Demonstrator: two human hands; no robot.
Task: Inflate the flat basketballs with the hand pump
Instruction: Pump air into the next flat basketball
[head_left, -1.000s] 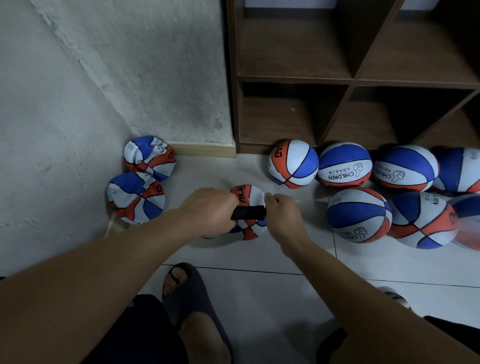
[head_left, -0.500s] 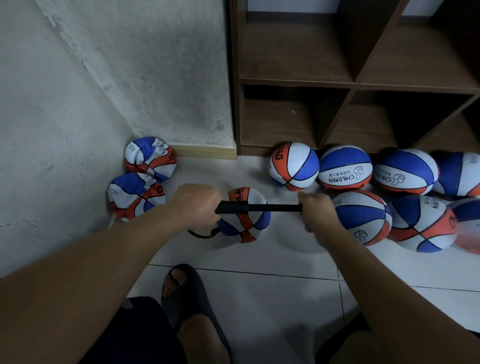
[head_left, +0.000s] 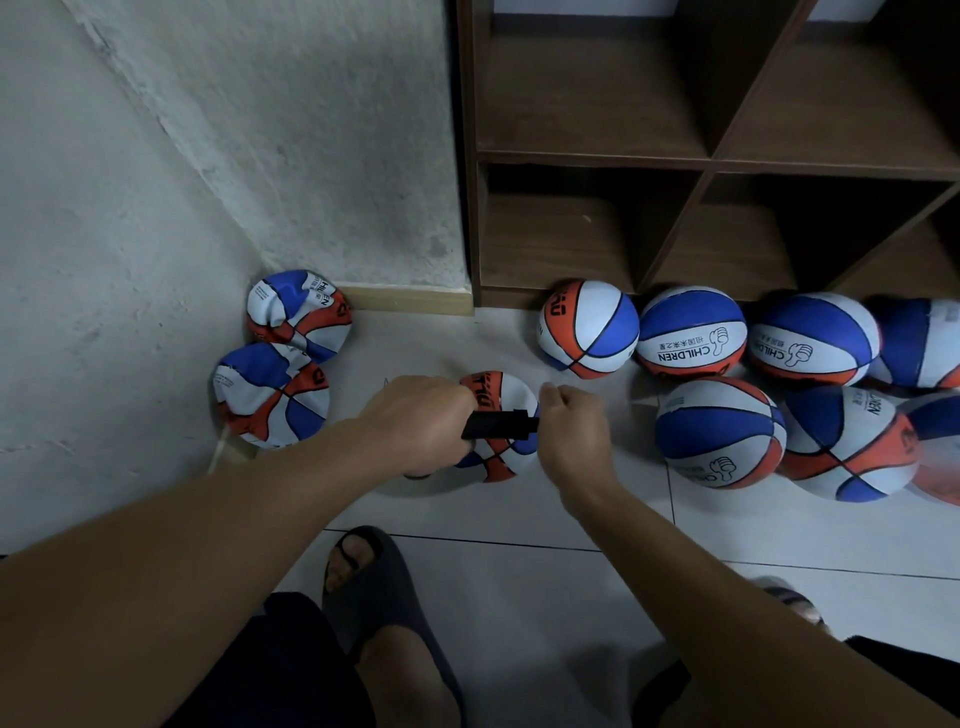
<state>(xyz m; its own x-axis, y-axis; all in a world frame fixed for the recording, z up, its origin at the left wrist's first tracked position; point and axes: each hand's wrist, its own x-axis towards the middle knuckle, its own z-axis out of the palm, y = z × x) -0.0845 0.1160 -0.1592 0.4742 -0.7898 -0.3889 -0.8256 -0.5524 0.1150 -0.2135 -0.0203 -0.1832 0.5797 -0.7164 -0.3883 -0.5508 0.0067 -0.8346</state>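
One basketball sits on the floor between the hands, under the black hand pump, and it looks rounded but smaller than its neighbours, so I judge it only partly filled. Two crumpled flat balls lie well to the left in the wall corner, not yet pumped. Seven or so full balls crowd the right, in front of the wooden shelf; most of the job appears done. Left hand wraps its fingers round the pump barrel, knuckles up. Right hand is curled tight round the handle, pressed close against the barrel end, the plunger pushed fully in. Both forearms reach forward and down.
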